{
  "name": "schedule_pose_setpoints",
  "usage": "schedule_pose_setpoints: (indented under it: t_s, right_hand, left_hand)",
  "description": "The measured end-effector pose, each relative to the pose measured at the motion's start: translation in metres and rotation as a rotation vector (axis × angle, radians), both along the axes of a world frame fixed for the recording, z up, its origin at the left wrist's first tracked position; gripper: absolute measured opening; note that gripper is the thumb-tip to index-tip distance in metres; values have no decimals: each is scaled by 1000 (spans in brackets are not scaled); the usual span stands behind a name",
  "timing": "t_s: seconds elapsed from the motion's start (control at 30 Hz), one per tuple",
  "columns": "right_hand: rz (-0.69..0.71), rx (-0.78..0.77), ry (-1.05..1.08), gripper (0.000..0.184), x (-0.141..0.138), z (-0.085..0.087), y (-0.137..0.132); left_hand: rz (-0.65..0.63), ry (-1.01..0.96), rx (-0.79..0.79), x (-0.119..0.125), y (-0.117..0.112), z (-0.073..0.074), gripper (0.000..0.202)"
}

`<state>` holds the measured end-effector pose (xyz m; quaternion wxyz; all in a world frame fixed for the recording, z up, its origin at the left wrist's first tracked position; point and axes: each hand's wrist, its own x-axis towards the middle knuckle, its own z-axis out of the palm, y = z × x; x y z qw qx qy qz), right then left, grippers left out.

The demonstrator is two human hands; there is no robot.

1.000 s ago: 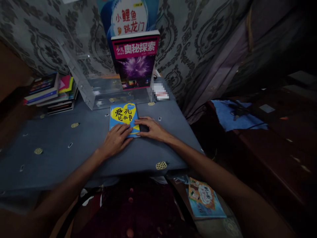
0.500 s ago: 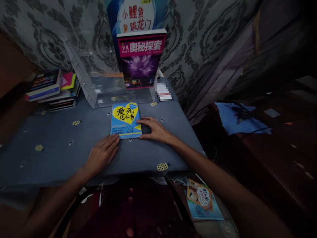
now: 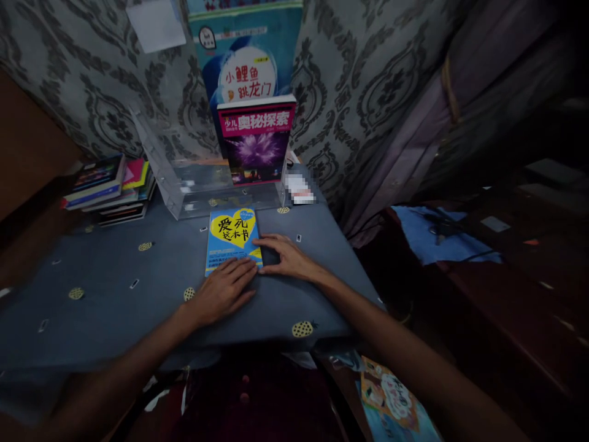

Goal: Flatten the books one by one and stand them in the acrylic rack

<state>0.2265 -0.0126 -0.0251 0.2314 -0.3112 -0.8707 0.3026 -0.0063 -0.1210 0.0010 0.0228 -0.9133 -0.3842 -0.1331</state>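
Note:
A blue book (image 3: 234,236) with a yellow heart on its cover lies flat and closed on the cloth-covered table. My left hand (image 3: 226,290) rests over the book's lower edge, fingers stretched out and lying flat across the bottom of the cover. At the right edge is my right hand (image 3: 289,258), its fingertips touching the cover and its thumb spread apart near the lower right corner. Behind the book stands a clear acrylic rack (image 3: 202,205). A pink-and-purple book (image 3: 257,144) leans upright in it, in front of a taller teal book (image 3: 251,40).
Several books are stacked in a pile (image 3: 110,187) at the table's back left. A small blurred white item (image 3: 300,189) lies right of the rack. Below the table's front edge is another picture book (image 3: 396,399). Blue cloth (image 3: 442,233) lies on a dark red surface at right.
My left hand has slid right from the book's lower left corner onto its bottom edge. My right hand stays at the right edge. The view has tilted up, showing more of the teal book.

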Motion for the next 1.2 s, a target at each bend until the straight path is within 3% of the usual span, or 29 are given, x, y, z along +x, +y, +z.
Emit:
schedule_pose_setpoints:
  t_s: [0.23, 0.43, 0.67, 0.93, 1.03, 1.2]
  right_hand:
    - [65, -21, 82, 82, 4, -3, 4]
    - [21, -45, 93, 99, 3, -8, 5]
    - [30, 3, 3, 81, 4, -5, 3]
    - [-7, 58, -75, 64, -23, 4, 21]
    - [-53, 103, -175, 63, -44, 11, 36]
    - [-283, 99, -311, 64, -71, 20, 41]
  left_hand:
    - [42, -107, -78, 6, 56, 3, 38]
    - [165, -12, -44, 7, 110, -4, 40]
    - [264, 19, -45, 9, 156, -1, 41]
    - [226, -171, -117, -14, 156, -12, 41]
    - [322, -202, -74, -28, 147, -18, 40]
    - [548, -252, -3, -43, 128, -24, 37]
